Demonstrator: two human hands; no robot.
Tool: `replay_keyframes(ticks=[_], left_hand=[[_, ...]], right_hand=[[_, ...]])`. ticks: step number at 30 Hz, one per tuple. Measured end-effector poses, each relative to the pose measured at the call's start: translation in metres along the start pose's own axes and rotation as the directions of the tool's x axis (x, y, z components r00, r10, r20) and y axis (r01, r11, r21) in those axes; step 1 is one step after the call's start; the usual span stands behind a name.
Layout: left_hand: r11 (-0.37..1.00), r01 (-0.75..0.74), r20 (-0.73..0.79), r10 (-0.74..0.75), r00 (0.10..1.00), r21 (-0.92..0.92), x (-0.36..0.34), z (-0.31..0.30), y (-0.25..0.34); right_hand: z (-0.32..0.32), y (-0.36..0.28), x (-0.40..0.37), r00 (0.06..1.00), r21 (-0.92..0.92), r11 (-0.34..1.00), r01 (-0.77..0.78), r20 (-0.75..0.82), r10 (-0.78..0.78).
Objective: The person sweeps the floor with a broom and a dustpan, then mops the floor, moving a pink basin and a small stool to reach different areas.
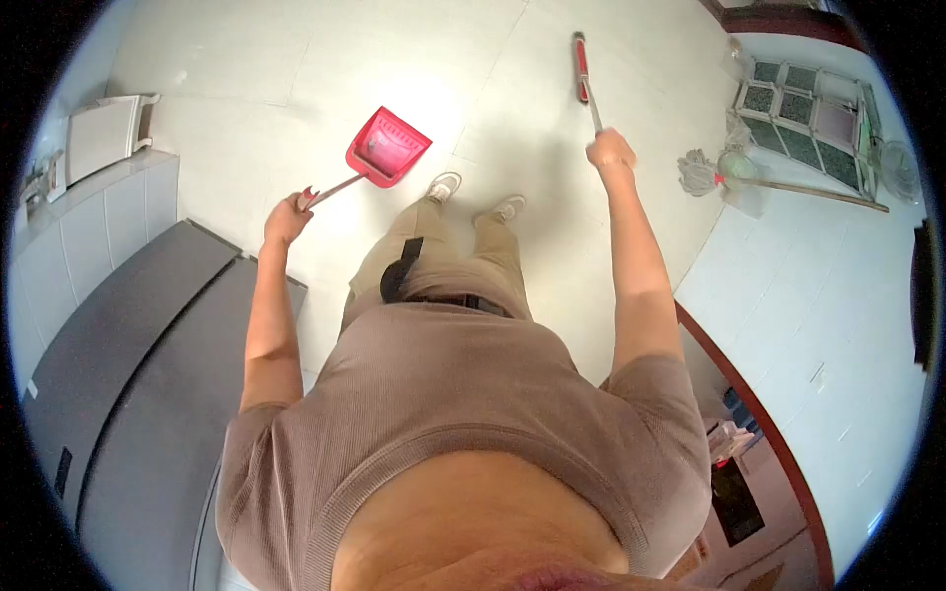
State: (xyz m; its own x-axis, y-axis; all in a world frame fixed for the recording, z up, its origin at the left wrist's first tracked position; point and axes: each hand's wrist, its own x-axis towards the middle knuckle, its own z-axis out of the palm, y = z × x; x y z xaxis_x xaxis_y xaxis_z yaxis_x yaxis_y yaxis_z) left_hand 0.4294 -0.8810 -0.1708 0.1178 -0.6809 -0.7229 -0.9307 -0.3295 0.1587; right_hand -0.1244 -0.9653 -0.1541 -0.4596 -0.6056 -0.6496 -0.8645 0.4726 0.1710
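While left hand (pixel 286 219) fingers grip a red plastic dustpan (pixel 389 148), right hand (pixel 611 151) fingers clasp slim broom (pixel 581 64)

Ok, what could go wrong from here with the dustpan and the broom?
1. The left hand holds the red dustpan only by the end of its handle, tilted and seemingly off the floor. Anything in it might slide out.
2. The broom in the right hand is close to the mop lying by the wall. A wide swing could snag it.

Left grip (pixel 288 219) and right grip (pixel 611 150) — both clenched, stretched forward.
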Motion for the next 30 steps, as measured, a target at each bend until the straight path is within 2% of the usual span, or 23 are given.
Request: replay_keyframes(ticks=[3, 5, 7, 9, 11, 12, 13, 15, 17, 20, 21, 23, 25, 29, 30], left_hand=[[0.999, 0.035, -0.014, -0.036, 0.999, -0.041, -0.010, 0.006, -0.013], [0.993, 0.067, 0.024, -0.065, 0.998, -0.092, -0.009, 0.016, -0.027], [0.989, 0.118, 0.080, -0.111, 0.991, -0.090, -0.005, 0.018, -0.027], [0.990, 0.096, 0.074, -0.089, 0.993, -0.100, 0.004, 0.018, -0.015], [0.986, 0.079, 0.115, -0.062, 0.991, -0.144, 0.007, 0.014, -0.009], [0.993, -0.005, 0.048, 0.011, 0.999, -0.115, 0.016, 0.029, -0.027], [0.993, -0.017, 0.044, 0.022, 0.999, -0.116, 0.017, 0.027, -0.031], [0.911, 0.170, 0.244, -0.080, 0.967, -0.375, 0.012, 0.023, -0.037], [0.879, 0.153, 0.200, -0.067, 0.977, -0.452, 0.004, 0.021, -0.041], [0.774, 0.366, 0.415, -0.147, 0.898, -0.517, -0.014, -0.011, -0.028], [0.782, 0.355, 0.409, -0.142, 0.902, -0.513, -0.018, -0.014, -0.028], [0.699, 0.387, 0.443, -0.112, 0.889, -0.601, -0.023, -0.013, -0.027], [0.675, 0.379, 0.451, -0.076, 0.889, -0.633, -0.017, -0.017, -0.026], [0.723, 0.307, 0.472, 0.031, 0.881, -0.619, -0.010, -0.024, 0.010], [0.728, 0.286, 0.470, 0.057, 0.881, -0.623, -0.011, -0.026, 0.024]], right_hand=[[-0.016, -0.055, 0.040, 0.999, 0.017, 1.000, -0.007, 0.040, 0.007], [-0.008, -0.082, 0.062, 0.997, 0.028, 0.997, 0.067, 0.026, -0.068], [0.011, -0.117, 0.070, 0.973, -0.080, 0.971, 0.227, -0.019, -0.229], [0.038, -0.143, 0.072, 0.911, -0.123, 0.911, 0.394, -0.079, -0.405], [0.053, -0.166, 0.037, 0.894, -0.229, 0.873, 0.429, -0.032, -0.448], [0.073, -0.169, 0.025, 0.880, -0.206, 0.863, 0.460, -0.019, -0.474], [0.100, -0.167, 0.011, 0.850, -0.256, 0.830, 0.495, -0.056, -0.524], [0.115, -0.155, -0.043, 0.794, -0.218, 0.769, 0.601, 0.053, -0.605], [0.135, -0.134, -0.089, 0.727, -0.256, 0.686, 0.681, 0.125, -0.675], [0.141, -0.116, -0.142, 0.752, -0.139, 0.740, 0.658, 0.152, -0.641], [0.138, -0.106, -0.148, 0.770, -0.075, 0.770, 0.633, 0.163, -0.617], [0.125, -0.086, -0.146, 0.790, -0.003, 0.801, 0.599, 0.166, -0.590], [0.092, -0.065, -0.135, 0.759, -0.036, 0.795, 0.606, 0.328, -0.563], [0.032, -0.021, -0.124, 0.769, -0.055, 0.793, 0.607, 0.289, -0.570], [0.028, -0.006, -0.117, 0.812, -0.001, 0.837, 0.547, 0.244, -0.530]])
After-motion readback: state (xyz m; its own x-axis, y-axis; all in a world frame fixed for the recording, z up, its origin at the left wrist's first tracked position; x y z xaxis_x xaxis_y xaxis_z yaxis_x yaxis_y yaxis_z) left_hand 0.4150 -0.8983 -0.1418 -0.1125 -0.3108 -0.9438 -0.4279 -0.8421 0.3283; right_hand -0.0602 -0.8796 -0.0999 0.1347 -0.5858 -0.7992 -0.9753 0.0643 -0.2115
